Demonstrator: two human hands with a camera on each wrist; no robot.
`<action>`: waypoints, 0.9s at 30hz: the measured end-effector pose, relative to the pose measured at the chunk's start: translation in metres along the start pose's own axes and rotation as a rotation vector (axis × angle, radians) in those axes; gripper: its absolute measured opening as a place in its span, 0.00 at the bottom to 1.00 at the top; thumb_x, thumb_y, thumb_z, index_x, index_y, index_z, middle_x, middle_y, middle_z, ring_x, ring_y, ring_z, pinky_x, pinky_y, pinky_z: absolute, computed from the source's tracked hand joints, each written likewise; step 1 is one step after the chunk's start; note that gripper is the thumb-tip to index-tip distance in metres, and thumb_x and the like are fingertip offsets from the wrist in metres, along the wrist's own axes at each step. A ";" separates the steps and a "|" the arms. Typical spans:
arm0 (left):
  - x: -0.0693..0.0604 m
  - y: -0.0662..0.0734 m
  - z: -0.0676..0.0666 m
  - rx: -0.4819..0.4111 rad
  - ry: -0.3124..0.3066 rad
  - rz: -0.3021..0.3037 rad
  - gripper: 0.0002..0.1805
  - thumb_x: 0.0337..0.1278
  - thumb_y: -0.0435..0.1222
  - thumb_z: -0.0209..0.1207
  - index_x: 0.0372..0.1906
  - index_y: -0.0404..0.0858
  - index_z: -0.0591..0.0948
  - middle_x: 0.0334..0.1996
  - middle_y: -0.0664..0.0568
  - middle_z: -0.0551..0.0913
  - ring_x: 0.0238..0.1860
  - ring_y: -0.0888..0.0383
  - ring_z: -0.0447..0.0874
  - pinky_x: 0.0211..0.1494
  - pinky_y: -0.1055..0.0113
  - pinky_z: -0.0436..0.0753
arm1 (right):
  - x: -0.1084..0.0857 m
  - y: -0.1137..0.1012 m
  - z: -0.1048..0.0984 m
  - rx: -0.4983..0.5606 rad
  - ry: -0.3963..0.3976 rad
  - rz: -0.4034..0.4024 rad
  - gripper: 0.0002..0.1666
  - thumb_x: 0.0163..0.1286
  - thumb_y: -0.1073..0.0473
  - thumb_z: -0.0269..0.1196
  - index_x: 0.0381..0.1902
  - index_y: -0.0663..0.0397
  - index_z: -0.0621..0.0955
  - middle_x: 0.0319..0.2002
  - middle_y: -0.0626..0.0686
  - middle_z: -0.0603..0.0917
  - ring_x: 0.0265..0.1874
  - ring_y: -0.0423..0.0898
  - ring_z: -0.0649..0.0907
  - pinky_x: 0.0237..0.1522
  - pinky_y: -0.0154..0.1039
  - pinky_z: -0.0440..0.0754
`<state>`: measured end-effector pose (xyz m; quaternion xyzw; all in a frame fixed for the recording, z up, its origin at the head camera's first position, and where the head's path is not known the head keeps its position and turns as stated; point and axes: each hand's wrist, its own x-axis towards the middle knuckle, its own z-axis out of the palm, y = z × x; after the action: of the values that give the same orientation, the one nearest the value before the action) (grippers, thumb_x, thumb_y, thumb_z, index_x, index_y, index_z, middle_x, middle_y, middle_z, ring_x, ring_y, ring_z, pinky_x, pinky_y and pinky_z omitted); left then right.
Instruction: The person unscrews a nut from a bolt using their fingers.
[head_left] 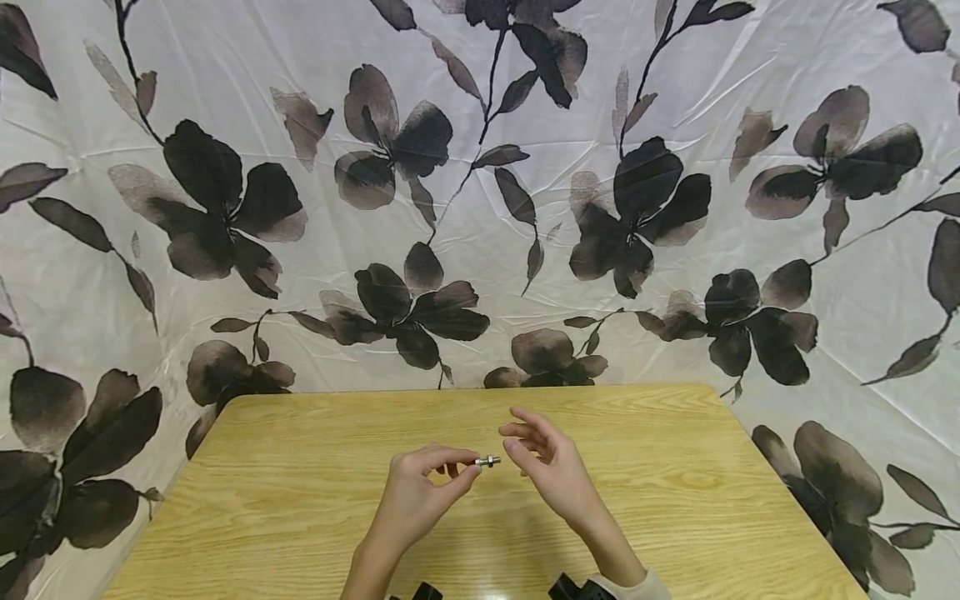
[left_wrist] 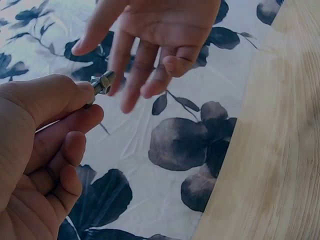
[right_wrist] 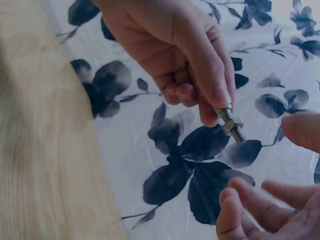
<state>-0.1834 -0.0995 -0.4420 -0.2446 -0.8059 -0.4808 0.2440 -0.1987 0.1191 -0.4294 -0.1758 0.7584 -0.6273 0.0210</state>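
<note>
A small silver bolt [head_left: 496, 460] is pinched between the thumb and index finger of my left hand [head_left: 420, 492], its threaded end pointing toward the right. Partway along the thread sits a hex nut [right_wrist: 233, 125], with bare thread beyond it. The bolt's other end is hidden by the fingertips. My right hand [head_left: 558, 479] is held just to the right of the bolt, apart from it, fingers spread and loosely bent, holding nothing. Both hands are above the wooden table [head_left: 300, 467].
A pale cloth with dark flowers [head_left: 405, 317] hangs behind the table's far edge and along its sides. Dark wrist-worn devices [head_left: 573, 588] show at the bottom edge, near a light sleeve [head_left: 648, 588] on the right arm.
</note>
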 end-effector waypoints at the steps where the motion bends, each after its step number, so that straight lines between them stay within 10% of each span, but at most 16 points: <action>1: 0.000 0.000 0.000 0.000 -0.001 0.000 0.10 0.50 0.31 0.76 0.37 0.48 0.92 0.31 0.64 0.90 0.29 0.71 0.80 0.30 0.71 0.78 | 0.000 0.000 0.000 -0.009 0.000 0.016 0.27 0.79 0.52 0.60 0.71 0.52 0.74 0.58 0.60 0.84 0.52 0.51 0.84 0.43 0.37 0.83; 11: -0.001 -0.001 0.001 -0.031 -0.033 0.017 0.09 0.54 0.32 0.75 0.39 0.49 0.92 0.32 0.63 0.90 0.30 0.68 0.81 0.31 0.71 0.77 | 0.000 0.004 0.004 -0.054 -0.079 0.004 0.18 0.78 0.50 0.61 0.40 0.56 0.91 0.36 0.58 0.91 0.34 0.44 0.86 0.41 0.38 0.84; 27: -0.003 -0.003 0.000 -0.020 -0.057 -0.039 0.09 0.54 0.35 0.75 0.39 0.52 0.92 0.33 0.66 0.90 0.32 0.67 0.81 0.35 0.70 0.79 | -0.002 0.001 0.003 -0.059 -0.079 0.005 0.12 0.71 0.56 0.69 0.46 0.57 0.88 0.40 0.57 0.90 0.37 0.41 0.87 0.38 0.37 0.83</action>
<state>-0.1828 -0.1009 -0.4457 -0.2449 -0.8124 -0.4861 0.2092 -0.1958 0.1166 -0.4312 -0.1992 0.7757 -0.5970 0.0472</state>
